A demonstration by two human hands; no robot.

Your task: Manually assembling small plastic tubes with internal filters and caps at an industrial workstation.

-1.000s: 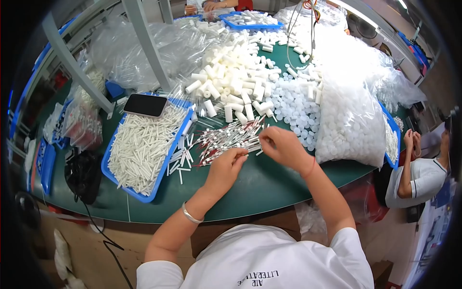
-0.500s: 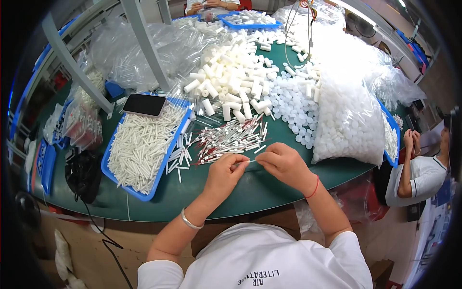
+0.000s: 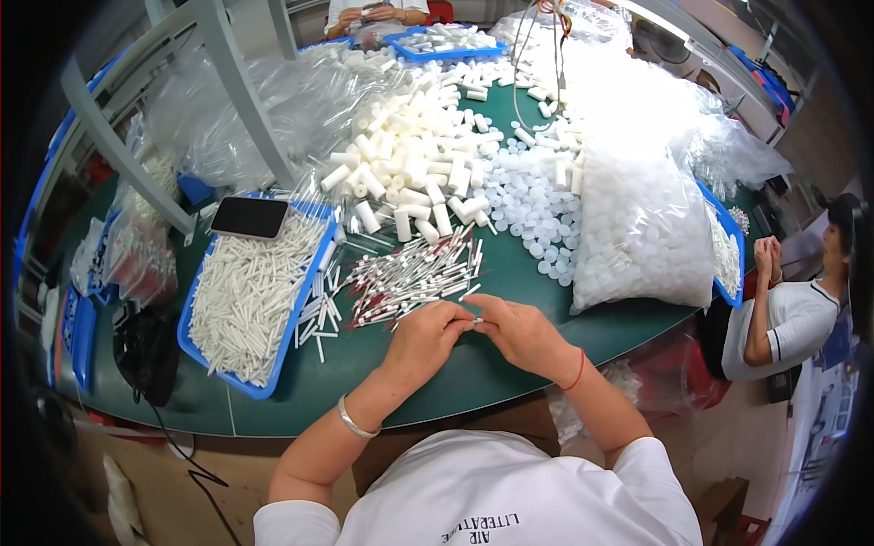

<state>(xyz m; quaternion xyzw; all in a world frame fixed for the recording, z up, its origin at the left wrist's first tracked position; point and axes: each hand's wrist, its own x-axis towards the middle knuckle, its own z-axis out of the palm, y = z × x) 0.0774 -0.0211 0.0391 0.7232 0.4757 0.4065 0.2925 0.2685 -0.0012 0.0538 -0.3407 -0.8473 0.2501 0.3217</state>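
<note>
Above the table's near edge, my left hand and my right hand meet fingertip to fingertip. Both are closed in a pinch on a small, thin white piece, mostly covered by the fingers; its exact kind is too small to make out. Just beyond my hands lies a loose heap of thin red-and-white sticks. To the left, a blue tray holds many short white sticks. A dark-screened phone rests across the tray's far end.
White cylinders pile up beyond the sticks, beside translucent round pieces. A full clear bag stands at the right. Grey metal posts rise at the left, and a cable hangs over the table. A co-worker sits at the right.
My hands have come closer together, and the fingertips now nearly touch around the small piece. The whole view has shifted slightly, moving the table's contents a little left.
</note>
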